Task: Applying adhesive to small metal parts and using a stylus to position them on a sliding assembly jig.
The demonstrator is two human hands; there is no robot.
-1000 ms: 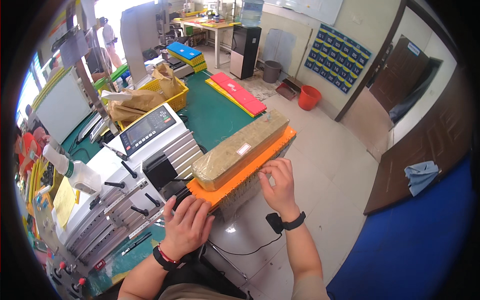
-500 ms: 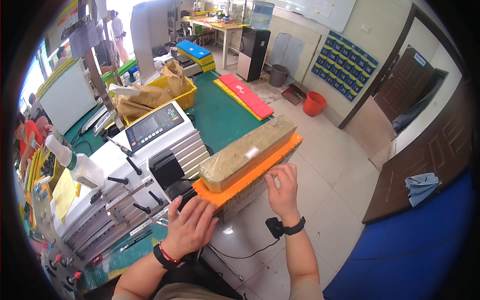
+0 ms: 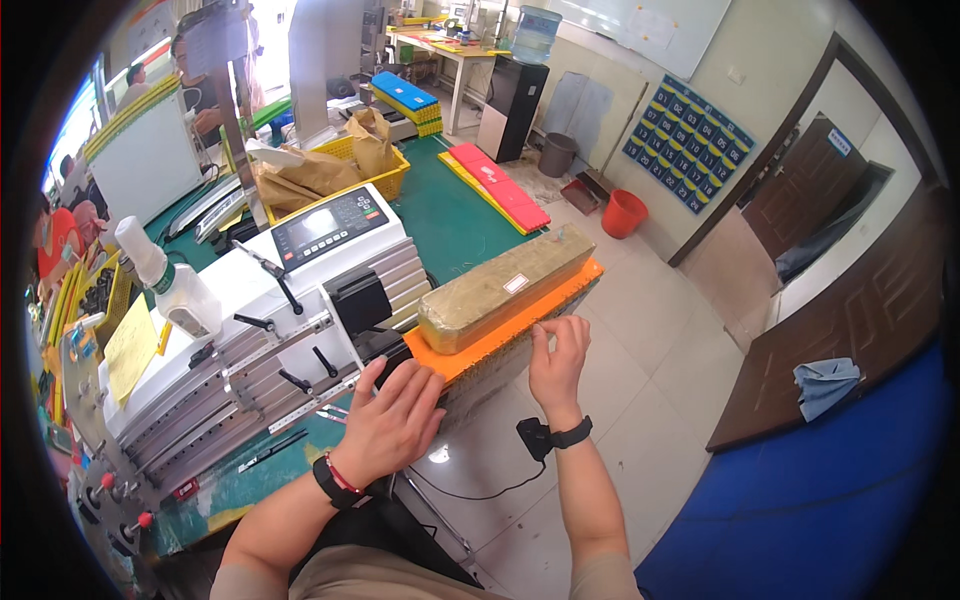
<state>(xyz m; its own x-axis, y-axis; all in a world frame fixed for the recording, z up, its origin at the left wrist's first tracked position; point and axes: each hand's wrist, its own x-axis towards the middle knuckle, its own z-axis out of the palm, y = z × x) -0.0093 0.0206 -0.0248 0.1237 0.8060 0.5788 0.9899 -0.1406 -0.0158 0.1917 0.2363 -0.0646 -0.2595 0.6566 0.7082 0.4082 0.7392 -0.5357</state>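
A long block wrapped in brown film lies on top of an orange toothed strip, with a small white label on its upper face. Beneath the strip's near edge, fine dark strands or bristles show. At the strip's near left corner is my left hand, its fingers stretched out side by side and the thumb raised apart. My right hand is by the strip's long near edge, thumb and curled fingers brought together. Whatever those fingertips pinch is too small to make out.
Left of the block stands a white machine with a keypad, metal rails and black levers. A spray bottle sits on it. Behind are a yellow basket with brown paper and red strips on the green table. People are farther back left.
The whole view has shifted slightly. Both hands stay beside the orange strip, the right one curled a little more. In the background, a person now shows near the upright post.
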